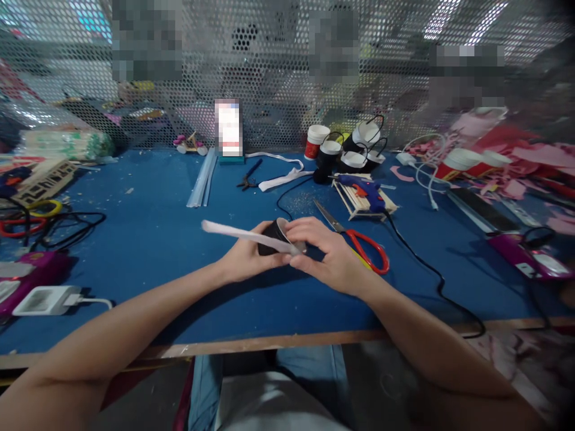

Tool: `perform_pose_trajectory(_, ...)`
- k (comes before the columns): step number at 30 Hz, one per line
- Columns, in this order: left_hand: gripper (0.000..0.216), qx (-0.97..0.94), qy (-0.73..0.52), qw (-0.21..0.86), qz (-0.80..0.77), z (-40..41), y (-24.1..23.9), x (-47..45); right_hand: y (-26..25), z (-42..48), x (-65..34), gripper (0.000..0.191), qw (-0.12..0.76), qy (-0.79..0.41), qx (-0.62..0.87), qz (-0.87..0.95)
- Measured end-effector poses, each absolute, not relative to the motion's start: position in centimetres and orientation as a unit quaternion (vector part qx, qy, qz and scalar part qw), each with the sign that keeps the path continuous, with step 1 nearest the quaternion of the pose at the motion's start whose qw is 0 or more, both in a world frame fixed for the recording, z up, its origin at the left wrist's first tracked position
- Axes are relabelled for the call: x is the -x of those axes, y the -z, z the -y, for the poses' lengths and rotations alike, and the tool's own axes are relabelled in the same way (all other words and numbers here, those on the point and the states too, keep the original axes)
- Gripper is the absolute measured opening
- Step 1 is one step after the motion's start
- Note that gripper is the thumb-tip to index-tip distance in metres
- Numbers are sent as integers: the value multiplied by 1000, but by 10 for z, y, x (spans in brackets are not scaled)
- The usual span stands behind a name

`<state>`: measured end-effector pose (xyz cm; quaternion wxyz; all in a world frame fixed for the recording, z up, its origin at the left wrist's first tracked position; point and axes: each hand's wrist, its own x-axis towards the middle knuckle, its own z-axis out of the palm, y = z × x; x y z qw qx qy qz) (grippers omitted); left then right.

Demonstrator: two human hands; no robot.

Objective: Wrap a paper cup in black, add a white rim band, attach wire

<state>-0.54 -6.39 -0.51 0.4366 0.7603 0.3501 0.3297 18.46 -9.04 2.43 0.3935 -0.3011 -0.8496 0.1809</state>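
My left hand (245,258) grips a small black cup (275,234) lying on its side, just in from the middle of the bench's (157,239) near edge. A pale strip (245,235) lies across the cup, jutting left. My right hand (330,257) pinches the strip's end against the cup. Red-handled scissors (359,242) lie just right of it.
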Motion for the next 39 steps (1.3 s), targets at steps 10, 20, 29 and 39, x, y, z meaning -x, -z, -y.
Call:
perform_pose_trajectory(10,61,-510,-275,769,-272,59,8,8,-24,87,-190,22,391,-187,329,839)
perform_pose_trajectory(20,51,-504,-273,785,-235,63,9,6,-22,89,-189,8,392,-267,311,824)
perform_pose_trajectory(29,50,-686,-300,579,-322,65,11,2,-23,89,-183,13,367,-271,374,807)
perform_pose_trajectory(39,55,-690,-303,548,-363,71,3,-1,-21,90,-184,20,382,-294,435,761)
